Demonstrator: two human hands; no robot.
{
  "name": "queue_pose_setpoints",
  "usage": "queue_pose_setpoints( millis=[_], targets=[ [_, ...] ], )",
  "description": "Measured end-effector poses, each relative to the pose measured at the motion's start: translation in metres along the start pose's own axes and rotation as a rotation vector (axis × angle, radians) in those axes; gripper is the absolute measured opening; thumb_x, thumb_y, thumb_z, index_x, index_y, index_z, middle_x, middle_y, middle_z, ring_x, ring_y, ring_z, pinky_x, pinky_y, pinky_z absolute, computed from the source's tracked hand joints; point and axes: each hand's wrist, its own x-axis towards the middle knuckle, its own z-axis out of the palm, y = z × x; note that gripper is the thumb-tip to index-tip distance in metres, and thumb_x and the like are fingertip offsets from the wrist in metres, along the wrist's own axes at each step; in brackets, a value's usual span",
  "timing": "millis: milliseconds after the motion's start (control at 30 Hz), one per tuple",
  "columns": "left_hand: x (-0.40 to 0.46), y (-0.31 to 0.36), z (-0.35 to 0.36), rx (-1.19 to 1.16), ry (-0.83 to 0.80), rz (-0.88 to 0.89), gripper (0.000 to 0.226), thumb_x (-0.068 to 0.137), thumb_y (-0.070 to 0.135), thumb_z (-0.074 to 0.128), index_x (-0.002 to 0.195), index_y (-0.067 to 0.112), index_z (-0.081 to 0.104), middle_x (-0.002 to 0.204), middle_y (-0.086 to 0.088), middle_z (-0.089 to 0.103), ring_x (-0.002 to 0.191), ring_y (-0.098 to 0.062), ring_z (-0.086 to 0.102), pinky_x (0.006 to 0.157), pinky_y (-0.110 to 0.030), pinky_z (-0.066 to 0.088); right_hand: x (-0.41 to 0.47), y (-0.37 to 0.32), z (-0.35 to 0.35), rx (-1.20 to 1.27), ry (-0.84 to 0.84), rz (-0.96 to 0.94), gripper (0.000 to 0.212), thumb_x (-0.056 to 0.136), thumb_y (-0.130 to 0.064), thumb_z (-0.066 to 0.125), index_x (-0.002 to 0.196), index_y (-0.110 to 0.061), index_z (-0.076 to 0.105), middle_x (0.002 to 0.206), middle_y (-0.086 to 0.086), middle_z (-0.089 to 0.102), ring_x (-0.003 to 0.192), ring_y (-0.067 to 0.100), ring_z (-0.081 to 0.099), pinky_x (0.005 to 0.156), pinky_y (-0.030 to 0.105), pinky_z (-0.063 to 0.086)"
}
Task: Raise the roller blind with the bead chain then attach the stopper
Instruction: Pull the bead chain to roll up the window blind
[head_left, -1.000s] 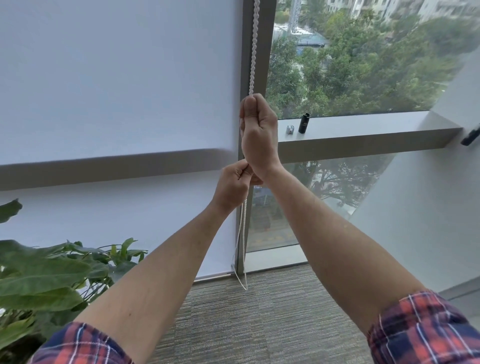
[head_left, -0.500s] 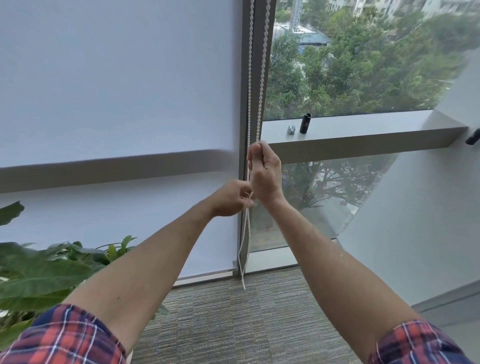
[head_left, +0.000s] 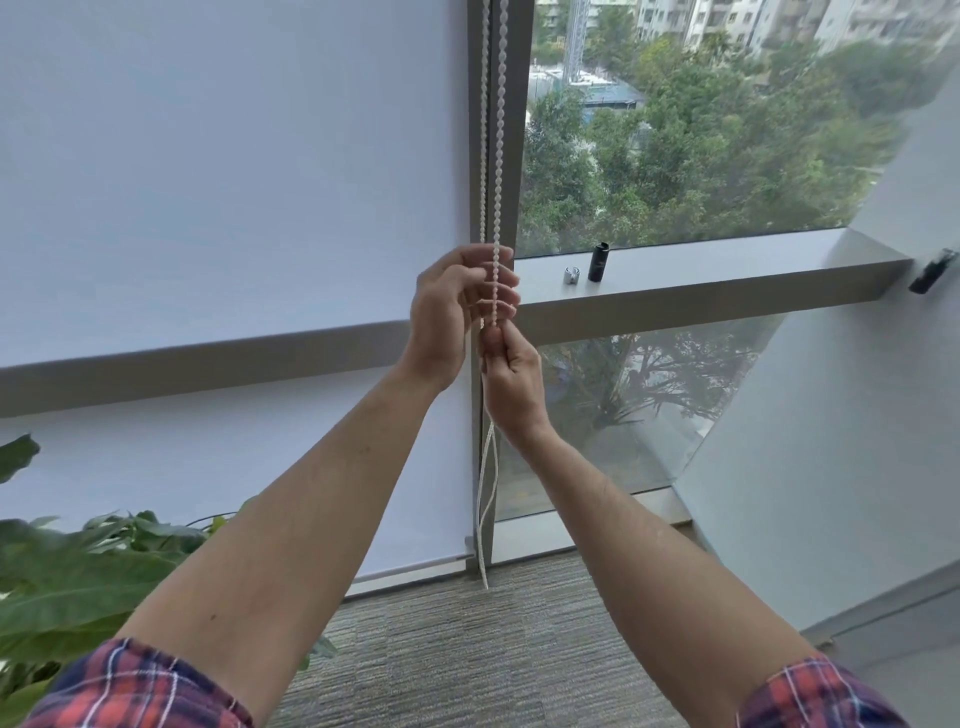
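The white bead chain (head_left: 500, 156) hangs in two strands along the grey window post, and its loop (head_left: 485, 519) reaches down to the floor. My right hand (head_left: 511, 379) is closed on the chain at sill height. Just above it is my left hand (head_left: 452, 306), fingers apart and cupped loosely behind the front strand. The white roller blind (head_left: 234, 208) covers the left window down to near the floor. A small silver stopper (head_left: 570, 275) lies on the window sill (head_left: 727, 270) to the right of my hands.
A black cylinder (head_left: 597, 262) stands beside the stopper on the sill. Large green plant leaves (head_left: 78, 571) fill the lower left. Grey carpet (head_left: 467, 649) lies below. A slanted white wall (head_left: 831, 441) closes in on the right.
My right hand has come down along the chain from above the sill to below my left. My left hand has risen above it and loosened its fingers.
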Motion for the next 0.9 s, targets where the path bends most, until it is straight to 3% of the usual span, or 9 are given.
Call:
queue_pose_setpoints(
  millis=[133, 233, 300, 400, 500, 600, 700, 800, 900],
  targets=[
    [-0.002, 0.004, 0.009, -0.011, -0.091, 0.069, 0.03, 0.099, 0.025, 0.044, 0.098, 0.008, 0.068, 0.067, -0.006, 0.051, 0.056, -0.021, 0.043, 0.053, -0.034, 0.029, -0.02, 0.019, -0.005, -0.036, -0.049, 0.058, 0.037, 0.102, -0.019, 0.039, 0.066, -0.026, 0.041, 0.059, -0.007, 0.041, 0.055, 0.011, 0.036, 0.056, 0.034, 0.032],
    [-0.007, -0.008, 0.014, 0.031, -0.041, 0.098, 0.034, 0.104, 0.023, 0.039, 0.087, 0.008, 0.064, 0.055, 0.007, 0.035, 0.049, -0.011, 0.026, 0.049, -0.029, 0.017, -0.027, 0.023, -0.004, -0.059, -0.07, 0.085, 0.039, 0.102, -0.018, 0.04, 0.065, -0.029, 0.041, 0.057, -0.012, 0.041, 0.055, 0.009, 0.036, 0.056, 0.031, 0.032],
    [-0.008, -0.012, 0.015, 0.084, 0.006, 0.125, 0.036, 0.105, 0.02, 0.038, 0.078, 0.01, 0.059, 0.049, 0.012, 0.033, 0.046, -0.007, 0.024, 0.045, -0.024, 0.019, -0.028, 0.019, -0.005, 0.004, -0.123, 0.135, 0.042, 0.103, -0.016, 0.039, 0.063, -0.031, 0.041, 0.054, -0.014, 0.041, 0.052, 0.007, 0.034, 0.052, 0.029, 0.031],
    [-0.008, -0.01, 0.014, 0.203, 0.115, 0.158, 0.035, 0.102, 0.023, 0.041, 0.071, 0.015, 0.054, 0.049, 0.004, 0.031, 0.045, -0.009, 0.025, 0.043, -0.023, 0.021, -0.029, 0.006, -0.004, 0.15, -0.272, 0.253, 0.038, 0.106, -0.013, 0.035, 0.069, -0.02, 0.041, 0.053, -0.012, 0.04, 0.045, 0.007, 0.032, 0.044, 0.025, 0.025],
    [-0.007, -0.008, 0.01, 0.298, 0.183, 0.203, 0.033, 0.1, 0.026, 0.043, 0.069, 0.019, 0.053, 0.052, 0.003, 0.032, 0.047, -0.01, 0.026, 0.045, -0.027, 0.022, -0.027, 0.0, -0.006, 0.127, -0.373, 0.221, 0.036, 0.107, -0.016, 0.034, 0.074, -0.013, 0.048, 0.06, 0.005, 0.05, 0.048, 0.013, 0.046, 0.048, 0.026, 0.038],
    [-0.01, -0.009, 0.005, 0.357, 0.199, 0.22, 0.033, 0.099, 0.027, 0.044, 0.067, 0.022, 0.052, 0.047, 0.014, 0.038, 0.048, -0.009, 0.03, 0.05, -0.028, 0.025, -0.015, 0.002, -0.015, 0.041, -0.348, 0.25, 0.042, 0.106, -0.039, 0.03, 0.088, -0.016, 0.061, 0.082, 0.01, 0.066, 0.071, 0.019, 0.063, 0.064, 0.029, 0.049],
    [-0.017, -0.007, 0.007, 0.37, 0.211, 0.236, 0.032, 0.1, 0.02, 0.043, 0.069, 0.017, 0.051, 0.049, 0.014, 0.044, 0.048, 0.0, 0.036, 0.052, -0.021, 0.03, 0.005, -0.011, -0.023, 0.059, -0.195, 0.263, 0.07, 0.095, -0.066, 0.026, 0.107, -0.01, 0.066, 0.101, 0.02, 0.071, 0.09, 0.032, 0.069, 0.08, 0.043, 0.054],
    [-0.026, -0.021, 0.006, 0.347, 0.19, 0.208, 0.029, 0.1, 0.009, 0.041, 0.072, 0.009, 0.051, 0.058, 0.014, 0.048, 0.05, 0.003, 0.045, 0.054, -0.015, 0.037, 0.026, -0.042, -0.026, 0.182, -0.119, 0.232, 0.062, 0.103, -0.054, 0.026, 0.107, -0.006, 0.065, 0.1, 0.02, 0.071, 0.09, 0.034, 0.07, 0.085, 0.047, 0.058],
    [-0.037, -0.044, -0.005, 0.394, 0.161, 0.161, 0.031, 0.098, 0.017, 0.042, 0.069, 0.021, 0.052, 0.057, 0.016, 0.048, 0.056, -0.006, 0.04, 0.057, -0.027, 0.033, 0.039, -0.08, -0.022, 0.341, -0.152, 0.163, 0.05, 0.107, -0.04, 0.027, 0.102, -0.008, 0.065, 0.09, 0.014, 0.068, 0.081, 0.026, 0.067, 0.078, 0.04, 0.056]
  ],
)
